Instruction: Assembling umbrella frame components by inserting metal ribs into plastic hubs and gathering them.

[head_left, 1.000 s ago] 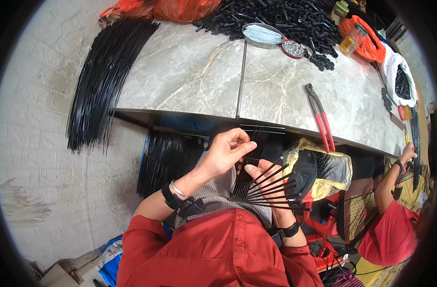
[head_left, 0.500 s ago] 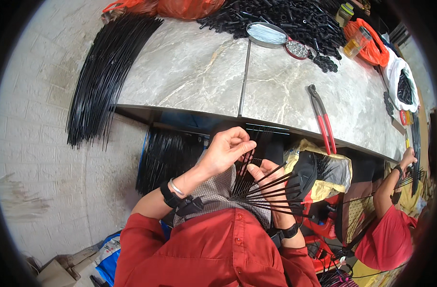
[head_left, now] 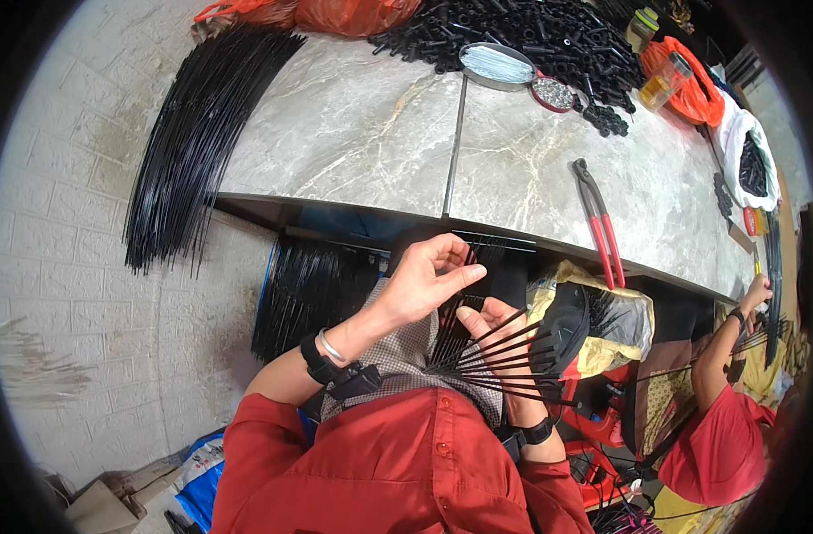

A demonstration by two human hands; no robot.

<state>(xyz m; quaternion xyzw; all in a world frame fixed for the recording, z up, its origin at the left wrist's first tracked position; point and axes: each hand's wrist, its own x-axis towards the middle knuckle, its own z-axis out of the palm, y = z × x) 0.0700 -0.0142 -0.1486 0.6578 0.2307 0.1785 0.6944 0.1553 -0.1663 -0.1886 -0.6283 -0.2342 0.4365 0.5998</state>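
Observation:
Over my lap, a fan of thin black rods (head_left: 504,360) like umbrella ribs spreads to the right from a gathered point near my shirt. My right hand (head_left: 499,324) is closed on the rods, thumb up, and several cross over its palm and wrist. More black rods rise between my two hands toward the table edge. Just left of and above it, my left hand (head_left: 433,274) is closed with curled fingers, its thumb pointing right beside these upright rods. What its fingertips pinch is too small to make out.
A grey marble-patterned table (head_left: 353,133) bears a bundle of black rods (head_left: 202,133), red-handled pliers (head_left: 601,222), heaped black tubes (head_left: 549,36) and a dish of pale wire pins (head_left: 495,64). Right of my lap is a yellow-edged sack (head_left: 638,329). A co-worker's arm (head_left: 723,347) shows far right.
My left hand has shifted slightly, its thumb now reaching a little farther right. My right hand and the fanned rods have hardly moved.

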